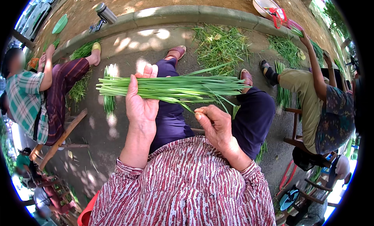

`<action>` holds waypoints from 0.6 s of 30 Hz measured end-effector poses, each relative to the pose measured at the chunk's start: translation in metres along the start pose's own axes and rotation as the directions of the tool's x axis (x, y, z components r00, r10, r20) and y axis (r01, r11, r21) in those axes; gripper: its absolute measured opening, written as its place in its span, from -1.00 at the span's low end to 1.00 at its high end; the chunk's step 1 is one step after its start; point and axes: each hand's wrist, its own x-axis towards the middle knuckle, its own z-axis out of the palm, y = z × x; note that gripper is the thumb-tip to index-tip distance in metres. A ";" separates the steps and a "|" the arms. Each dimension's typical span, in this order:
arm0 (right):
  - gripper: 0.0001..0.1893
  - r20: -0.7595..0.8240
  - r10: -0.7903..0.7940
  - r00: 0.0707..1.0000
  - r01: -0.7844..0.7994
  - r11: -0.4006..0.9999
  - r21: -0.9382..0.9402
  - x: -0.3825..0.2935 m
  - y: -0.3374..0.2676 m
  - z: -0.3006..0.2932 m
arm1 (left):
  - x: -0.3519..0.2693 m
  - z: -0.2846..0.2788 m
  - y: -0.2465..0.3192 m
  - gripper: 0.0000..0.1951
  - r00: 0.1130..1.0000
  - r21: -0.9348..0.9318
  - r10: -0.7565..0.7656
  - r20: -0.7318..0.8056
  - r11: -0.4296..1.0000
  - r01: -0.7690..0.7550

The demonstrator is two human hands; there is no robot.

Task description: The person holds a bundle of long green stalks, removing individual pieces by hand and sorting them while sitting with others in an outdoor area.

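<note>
A thick bunch of garlic chives [181, 87] lies level across my left hand [141, 104], pale stem ends to the left, darker leaf tips to the right. My left thumb presses over it, with the fingers behind. Just below the bunch, my right hand [216, 122] pinches the tip of one drooping leaf [187, 107] between thumb and forefinger. A few other leaves stray from the bunch at its right end. Beyond the stem ends, another bundle of chives [109, 104] rests on the pavement, partly hidden by the held bunch.
A heap of loose chive leaves [220, 48] lies before my feet, by a concrete curb [166, 17]. A steel flask [105, 13] stands at the curb. Seated people flank me: one in a plaid shirt [24, 88] left, one in khaki trousers [301, 83] right, holding chives.
</note>
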 end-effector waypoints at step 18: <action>-0.80 -0.253 0.401 0.881 -0.291 0.878 0.380 0.000 0.017 -0.012 | 0.003 -0.006 -0.001 -0.78 0.970 0.001 -0.023 -0.242 1.000 0.024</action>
